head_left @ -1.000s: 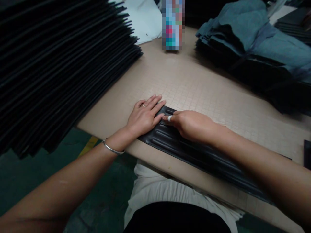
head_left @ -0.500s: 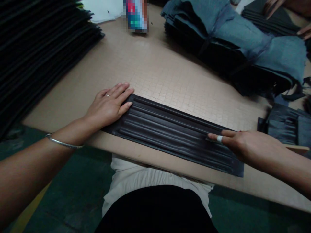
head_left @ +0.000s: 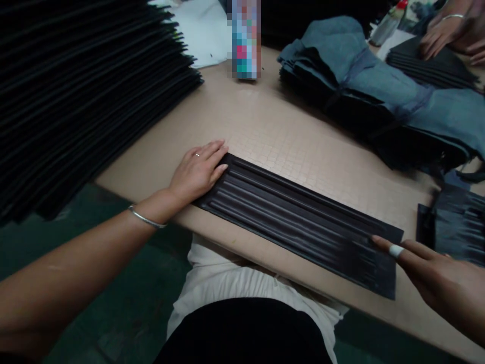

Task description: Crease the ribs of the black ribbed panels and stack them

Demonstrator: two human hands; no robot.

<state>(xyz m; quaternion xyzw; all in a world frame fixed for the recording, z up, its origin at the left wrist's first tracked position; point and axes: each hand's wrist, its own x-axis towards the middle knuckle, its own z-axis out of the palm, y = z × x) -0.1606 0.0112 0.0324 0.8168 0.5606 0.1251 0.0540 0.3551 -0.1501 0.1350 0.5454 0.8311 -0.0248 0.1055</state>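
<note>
1. We see one tan table (head_left: 288, 136) filling the middle of the frame, its surface marked with a fine grid.
2. At the upper left rises one tall stack (head_left: 83, 96) of black sheets, too many to count.
3. At the upper right lies one pile of blue-grey cloth (head_left: 379, 86) on darker layers; behind it, in the corner, a co-worker's hands (head_left: 439, 33) rest on one smaller dark pile.
4. One long black ribbed strip (head_left: 295, 217) lies flat along the near table edge, running from centre to lower right. That is the piece we are working on.
5. At the right edge, one more dark ribbed piece (head_left: 450, 227) sits just beside the strip's far end, apart from it.
6. One blurred upright container (head_left: 245, 40) stands at the top centre, and a white sheet (head_left: 200, 30) lies beside it.
7. Our left hand (head_left: 197, 172) lies flat, fingers together, pressing the strip's left end down.
8. Our right hand (head_left: 435, 278) is flat too, fingers extended, its tips touching the strip's right end; one finger wears a white band.
9. We judge the strip to be laid out and flat along its whole length, with both ends held. What is left we cannot tell; the big stack suggests many sheets to go.
</note>
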